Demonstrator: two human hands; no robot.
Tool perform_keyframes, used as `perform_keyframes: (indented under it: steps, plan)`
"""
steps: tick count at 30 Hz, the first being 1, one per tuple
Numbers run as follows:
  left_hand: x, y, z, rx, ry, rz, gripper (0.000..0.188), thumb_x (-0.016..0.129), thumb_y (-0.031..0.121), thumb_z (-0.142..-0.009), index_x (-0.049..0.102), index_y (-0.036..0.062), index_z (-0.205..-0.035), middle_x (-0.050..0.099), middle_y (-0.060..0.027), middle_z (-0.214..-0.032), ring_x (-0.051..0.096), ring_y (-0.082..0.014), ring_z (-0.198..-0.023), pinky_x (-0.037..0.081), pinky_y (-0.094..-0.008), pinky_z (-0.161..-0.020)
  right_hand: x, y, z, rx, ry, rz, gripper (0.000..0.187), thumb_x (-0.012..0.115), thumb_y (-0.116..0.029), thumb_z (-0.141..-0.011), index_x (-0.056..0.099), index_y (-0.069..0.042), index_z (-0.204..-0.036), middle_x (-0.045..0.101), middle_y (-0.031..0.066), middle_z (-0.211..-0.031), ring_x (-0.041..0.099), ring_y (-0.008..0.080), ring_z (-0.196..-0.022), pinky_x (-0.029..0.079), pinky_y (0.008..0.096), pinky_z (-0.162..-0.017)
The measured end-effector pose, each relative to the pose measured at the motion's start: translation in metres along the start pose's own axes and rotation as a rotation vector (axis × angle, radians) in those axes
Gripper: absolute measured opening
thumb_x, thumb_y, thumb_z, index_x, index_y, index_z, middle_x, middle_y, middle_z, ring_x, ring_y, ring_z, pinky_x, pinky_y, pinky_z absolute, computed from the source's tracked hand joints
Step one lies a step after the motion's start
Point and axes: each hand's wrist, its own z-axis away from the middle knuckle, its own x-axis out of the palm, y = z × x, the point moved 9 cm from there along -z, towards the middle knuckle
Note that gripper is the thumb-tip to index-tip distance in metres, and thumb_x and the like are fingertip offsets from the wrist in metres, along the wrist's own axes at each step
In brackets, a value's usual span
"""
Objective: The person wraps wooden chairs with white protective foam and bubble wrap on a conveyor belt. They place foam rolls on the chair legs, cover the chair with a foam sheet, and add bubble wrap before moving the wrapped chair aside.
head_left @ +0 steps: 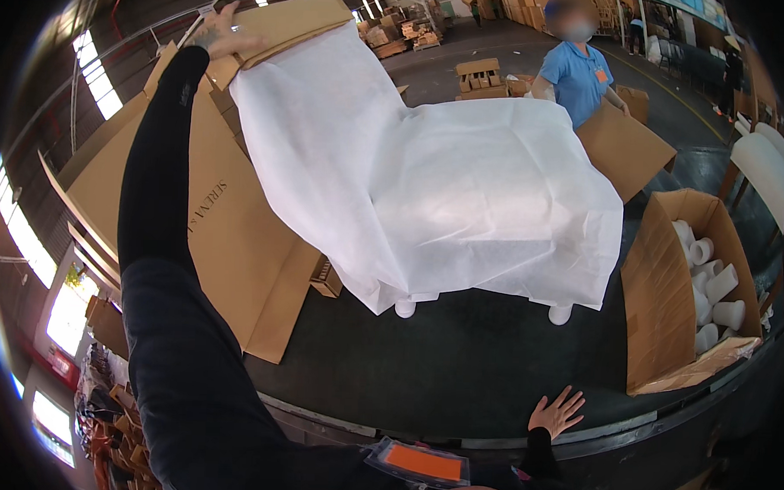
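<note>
A large chair-shaped piece of furniture, draped in a white wrapping sheet (489, 179), stands on a dark green surface (405, 358). Two short white feet (560, 314) peek out below the sheet. Folded cardboard (296, 26) covers the top of its tall back. My left arm reaches far up, and my left hand (227, 36) touches the left end of that cardboard, fingers stretched out. Beneath that arm, a big flat cardboard panel (237, 240) leans beside the chair. Close to the near edge, my right hand (559, 413) is spread with nothing in it, over the dark surface.
An open carton (666, 298) of white cup-like pieces (720, 282) stands at the right. Beyond the chair, a person in a blue shirt (575, 83) holds a cardboard sheet (624, 149). A small cardboard piece (326, 279) lies by the panel. Stacked cartons fill the background.
</note>
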Motion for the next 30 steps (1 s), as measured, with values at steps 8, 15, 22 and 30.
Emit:
perform_keyframes:
  steps: [8, 15, 22, 30]
  plan:
    - [0.026, 0.023, 0.015, -0.037, 0.146, -0.135, 0.105, 0.080, 0.050, -0.061, 0.031, 0.0250, -0.151, 0.040, -0.0175, -0.140, 0.043, -0.0409, -0.127, 0.046, -0.0595, -0.096, -0.007, -0.010, 0.009, 0.050, 0.014, 0.008, 0.074, 0.052, -0.043, -0.093, 0.023, -0.015, -0.156, 0.010, 0.0143, -0.164, 0.004, 0.0308, -0.152, 0.005, 0.0562, -0.120]
    - [-0.021, -0.021, 0.005, -0.170, 0.507, -0.267, 0.092, 0.079, 0.053, -0.065, 0.040, 0.0230, -0.143, 0.040, -0.0150, -0.141, 0.043, -0.0400, -0.126, 0.044, -0.0543, -0.098, -0.011, -0.011, 0.013, 0.059, 0.046, 0.028, 0.073, 0.053, -0.042, -0.093, 0.025, -0.016, -0.156, 0.011, 0.0144, -0.164, 0.005, 0.0309, -0.152, 0.006, 0.0561, -0.120]
    - [-0.066, -0.103, 0.064, -0.328, 0.869, 0.158, 0.096, 0.079, 0.063, -0.064, 0.046, 0.0160, -0.141, 0.046, -0.0199, -0.135, 0.046, -0.0385, -0.124, 0.044, -0.0486, -0.100, -0.008, -0.011, 0.017, 0.032, 0.060, 0.052, 0.075, 0.052, -0.044, -0.093, 0.023, -0.016, -0.156, 0.008, 0.0143, -0.164, 0.005, 0.0314, -0.152, 0.006, 0.0573, -0.119]
    - [-0.029, -0.133, 0.159, -0.147, 0.407, 1.660, 0.073, 0.073, 0.035, -0.084, 0.043, 0.0048, -0.144, 0.060, -0.0112, -0.124, 0.058, -0.0161, -0.111, 0.046, -0.0291, -0.094, -0.001, -0.028, 0.017, -0.197, -0.759, -0.406, 0.081, 0.065, -0.046, -0.087, 0.031, -0.008, -0.150, 0.032, 0.0101, -0.144, 0.031, 0.0264, -0.129, 0.033, 0.0488, -0.100]
